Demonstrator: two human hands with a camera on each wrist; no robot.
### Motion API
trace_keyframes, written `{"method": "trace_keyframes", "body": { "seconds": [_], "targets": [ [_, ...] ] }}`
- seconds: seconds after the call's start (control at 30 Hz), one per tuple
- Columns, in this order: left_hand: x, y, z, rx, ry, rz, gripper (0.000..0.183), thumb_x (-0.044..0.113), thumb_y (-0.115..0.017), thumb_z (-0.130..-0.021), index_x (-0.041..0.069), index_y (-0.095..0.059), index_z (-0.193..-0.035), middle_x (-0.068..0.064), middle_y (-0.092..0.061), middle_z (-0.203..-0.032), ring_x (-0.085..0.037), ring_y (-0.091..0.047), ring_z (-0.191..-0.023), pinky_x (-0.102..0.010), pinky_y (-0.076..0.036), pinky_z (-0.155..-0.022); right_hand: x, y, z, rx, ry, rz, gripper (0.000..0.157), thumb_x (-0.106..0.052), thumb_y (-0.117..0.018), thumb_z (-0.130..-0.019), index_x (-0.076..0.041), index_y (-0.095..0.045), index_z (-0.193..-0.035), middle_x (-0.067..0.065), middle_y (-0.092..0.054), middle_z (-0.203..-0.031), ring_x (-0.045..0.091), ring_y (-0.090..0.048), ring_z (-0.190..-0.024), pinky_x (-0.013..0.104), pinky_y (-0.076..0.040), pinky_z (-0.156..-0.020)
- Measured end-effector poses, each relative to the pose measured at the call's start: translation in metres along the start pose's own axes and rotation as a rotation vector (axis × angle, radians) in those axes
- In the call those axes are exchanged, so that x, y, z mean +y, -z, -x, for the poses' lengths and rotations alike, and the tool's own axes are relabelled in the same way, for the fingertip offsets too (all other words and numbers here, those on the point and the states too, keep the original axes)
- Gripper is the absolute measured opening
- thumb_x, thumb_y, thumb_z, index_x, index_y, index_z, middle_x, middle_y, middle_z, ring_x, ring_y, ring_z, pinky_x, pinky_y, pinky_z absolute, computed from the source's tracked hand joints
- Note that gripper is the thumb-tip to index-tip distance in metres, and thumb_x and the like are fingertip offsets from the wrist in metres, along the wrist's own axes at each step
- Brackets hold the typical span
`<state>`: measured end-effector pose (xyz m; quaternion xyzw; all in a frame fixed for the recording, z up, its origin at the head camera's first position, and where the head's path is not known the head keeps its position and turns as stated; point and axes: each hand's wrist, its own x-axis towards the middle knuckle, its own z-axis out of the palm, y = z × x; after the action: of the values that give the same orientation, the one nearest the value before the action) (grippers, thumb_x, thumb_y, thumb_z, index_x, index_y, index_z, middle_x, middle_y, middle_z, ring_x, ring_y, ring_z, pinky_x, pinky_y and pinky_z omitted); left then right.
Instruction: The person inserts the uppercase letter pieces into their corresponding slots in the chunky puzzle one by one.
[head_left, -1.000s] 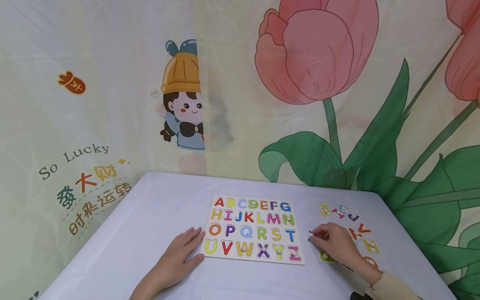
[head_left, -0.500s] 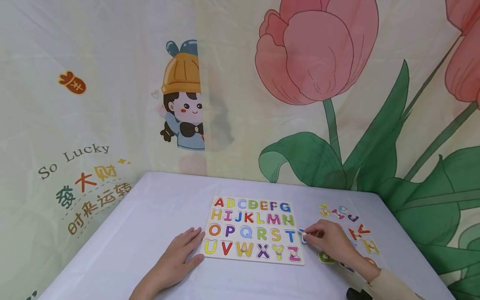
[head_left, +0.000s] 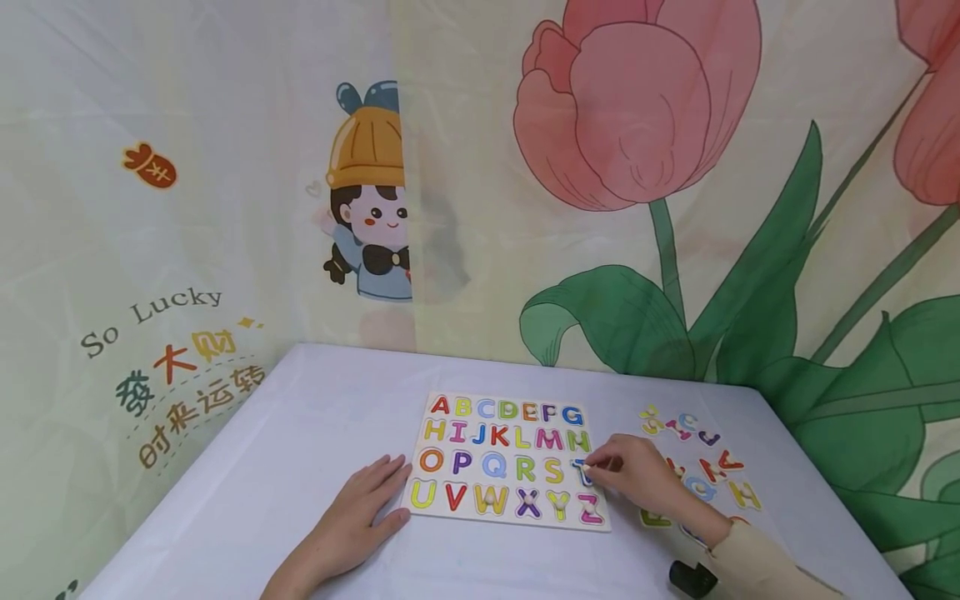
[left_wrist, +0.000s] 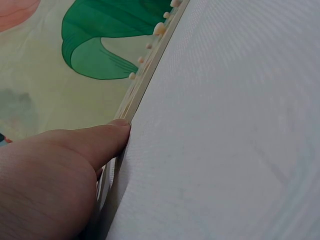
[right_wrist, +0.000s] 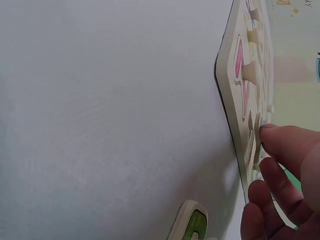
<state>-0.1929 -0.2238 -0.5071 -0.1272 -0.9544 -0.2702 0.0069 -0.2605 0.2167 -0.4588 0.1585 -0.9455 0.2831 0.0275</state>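
Observation:
A white alphabet puzzle board (head_left: 476, 450) lies on the table, several of its letters fitted with knobs. My right hand (head_left: 637, 477) pinches a blue letter T piece (head_left: 579, 470) between thumb and fingertips, over the T place at the board's right edge. In the right wrist view the piece (right_wrist: 258, 134) is tilted, mostly edge-on, close to the board face; whether it sits in its recess I cannot tell. My left hand (head_left: 351, 518) rests flat with extended fingers at the board's left edge, and in the left wrist view its thumb (left_wrist: 107, 140) touches that edge.
Right of the board are loose letter pieces, among them a yellow H (head_left: 745, 496), a light blue Q (head_left: 701, 489) and a green piece (head_left: 655, 518) partly behind my right arm. A black object (head_left: 692, 578) is by the right sleeve. A printed curtain (head_left: 465, 250) hangs behind the table.
My right hand has carried the blue T left from among the loose pieces to the board's right edge. The left hand has stayed in place.

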Motion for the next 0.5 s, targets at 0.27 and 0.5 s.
{"method": "trace_keyframes", "body": {
  "seconds": [0.27,0.5],
  "targets": [
    [0.0018,0.0016,0.0002,0.007,-0.015,-0.002,0.066,0.047,-0.067,-0.104,0.023,-0.047,-0.162,0.003,-0.037,-0.171,-0.029,-0.026,-0.162,-0.061,-0.024,-0.129,0.0018,-0.0062,-0.0029,-0.024,-0.036,-0.042,0.011,-0.018,-0.087,-0.09,-0.02,-0.085,-0.1,-0.008,-0.065,-0.085,0.013,-0.056,-0.079,0.021,-0.05,-0.065],
    [0.001,0.0009,0.0002,0.007,-0.013,-0.003,0.067,0.048,-0.066,-0.104,0.023,-0.047,-0.163,0.004,-0.037,-0.171,-0.028,-0.026,-0.162,-0.061,-0.024,-0.129,0.0021,-0.0106,-0.0032,0.01,-0.066,-0.022,0.009,-0.018,-0.089,-0.088,-0.021,-0.084,-0.095,-0.008,-0.064,-0.083,0.012,-0.056,-0.078,0.021,-0.05,-0.065]
  ]
}}
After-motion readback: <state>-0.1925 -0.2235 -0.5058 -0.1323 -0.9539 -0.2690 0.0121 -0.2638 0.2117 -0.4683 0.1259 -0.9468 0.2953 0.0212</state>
